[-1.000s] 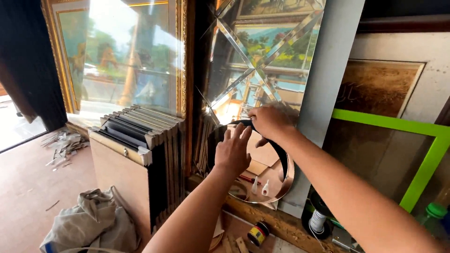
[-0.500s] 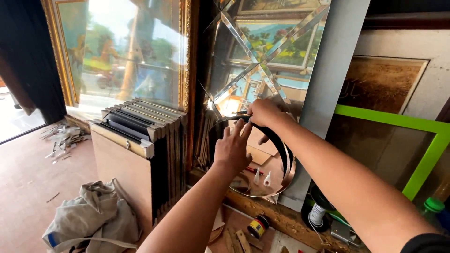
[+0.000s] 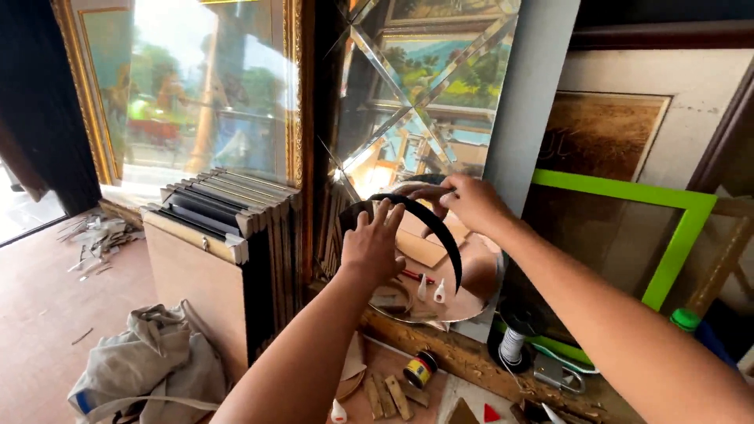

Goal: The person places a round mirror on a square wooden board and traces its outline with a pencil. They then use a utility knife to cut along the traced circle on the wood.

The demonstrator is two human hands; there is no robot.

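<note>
A round mirror (image 3: 463,294) leans upright against a grey pillar, with a black rim strip (image 3: 440,228) arching over its top edge. My left hand (image 3: 371,245) lies flat on the mirror's left part, fingers spread upward. My right hand (image 3: 463,200) pinches the black strip at the top of the mirror, fingers closed on it. The mirror's lower part reflects small white bottles and wooden pieces.
A large gold-framed mirror (image 3: 188,86) stands at the left; a stack of frames (image 3: 216,208) leans beside it. A bevelled mirror panel (image 3: 408,86) rises behind. A green frame (image 3: 675,235), a wire spool (image 3: 512,344), a small tin (image 3: 420,367) and a crumpled cloth (image 3: 149,365) lie nearby.
My right hand has moved right along the mirror's top with the black strip. My left hand stays pressed on the mirror; the view has shifted slightly.
</note>
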